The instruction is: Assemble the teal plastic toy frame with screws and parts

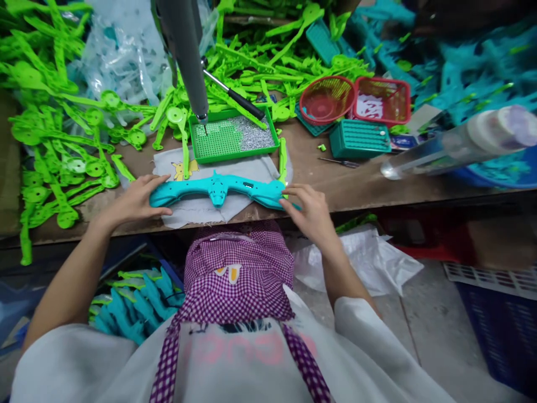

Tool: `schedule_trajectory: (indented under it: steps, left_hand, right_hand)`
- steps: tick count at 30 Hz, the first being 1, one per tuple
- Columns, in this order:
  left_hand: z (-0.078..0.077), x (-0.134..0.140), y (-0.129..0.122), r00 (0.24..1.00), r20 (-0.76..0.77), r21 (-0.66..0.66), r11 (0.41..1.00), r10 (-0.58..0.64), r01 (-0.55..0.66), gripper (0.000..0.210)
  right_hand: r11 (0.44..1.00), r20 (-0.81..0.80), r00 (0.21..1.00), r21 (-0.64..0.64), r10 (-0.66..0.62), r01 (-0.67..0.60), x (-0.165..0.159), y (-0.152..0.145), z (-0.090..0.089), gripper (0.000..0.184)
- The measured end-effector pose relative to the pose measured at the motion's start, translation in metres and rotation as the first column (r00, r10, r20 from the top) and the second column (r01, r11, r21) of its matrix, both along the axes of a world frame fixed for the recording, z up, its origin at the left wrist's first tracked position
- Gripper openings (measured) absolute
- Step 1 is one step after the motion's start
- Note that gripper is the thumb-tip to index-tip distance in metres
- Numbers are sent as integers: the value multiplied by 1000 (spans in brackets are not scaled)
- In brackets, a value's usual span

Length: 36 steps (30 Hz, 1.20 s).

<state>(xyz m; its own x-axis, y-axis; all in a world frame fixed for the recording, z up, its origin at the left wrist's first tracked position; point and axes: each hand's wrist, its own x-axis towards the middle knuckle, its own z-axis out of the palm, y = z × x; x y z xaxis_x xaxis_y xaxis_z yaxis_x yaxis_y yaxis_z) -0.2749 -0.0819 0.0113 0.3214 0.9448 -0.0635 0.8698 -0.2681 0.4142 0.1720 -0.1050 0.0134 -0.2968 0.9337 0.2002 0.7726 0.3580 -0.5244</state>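
Note:
A turquoise plastic bow-shaped part (pixel 218 190) lies across a grey cloth (pixel 184 214) at the table's front edge. Its left end sits between the thumb and fingers of my left hand (pixel 140 201). At the other end, my right hand (pixel 308 210) grips the tip with thumb and fingers. Just behind the part is a green tray (pixel 218 137) holding small silver screws (pixel 254 137). A grey powered screwdriver (pixel 187 61) hangs over the tray, bit pointing down. Thin lime green pieces (pixel 282 159) lie by the tray's sides.
Lime green parts (pixel 62 129) pile up at the left and back, turquoise parts (pixel 461 73) at the back right. Red baskets (pixel 327 101), a teal box (pixel 359 140) and a leaning clear bottle (pixel 448 145) occupy the right. A black-handled screwdriver (pixel 245 103) rests over the tray's rim.

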Motion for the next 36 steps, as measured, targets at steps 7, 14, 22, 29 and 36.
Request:
schedule_trajectory:
  steps: [7, 14, 22, 29, 36]
  left_hand:
    - [10, 7, -68, 891, 202, 384, 804, 408, -455, 73]
    - [-62, 80, -128, 403, 504, 393, 213, 764, -895, 21]
    - [-68, 85, -94, 316, 381, 308, 204, 869, -929, 23]
    - [-64, 96, -96, 360, 330, 284, 272, 873, -919, 31]
    - [-64, 99, -91, 354, 299, 225, 295, 886, -929, 38]
  right_hand:
    - [905, -35, 906, 83, 421, -418, -115, 15, 1, 36]
    - [771, 4, 771, -14, 637, -637, -208, 49, 8, 40]
    - [716, -71, 729, -150, 680, -682, -243, 73, -13, 43]
    - [714, -126, 730, -156, 671, -683, -240, 76, -14, 41]
    - [700, -162, 710, -124, 685, -703, -239, 77, -17, 42]
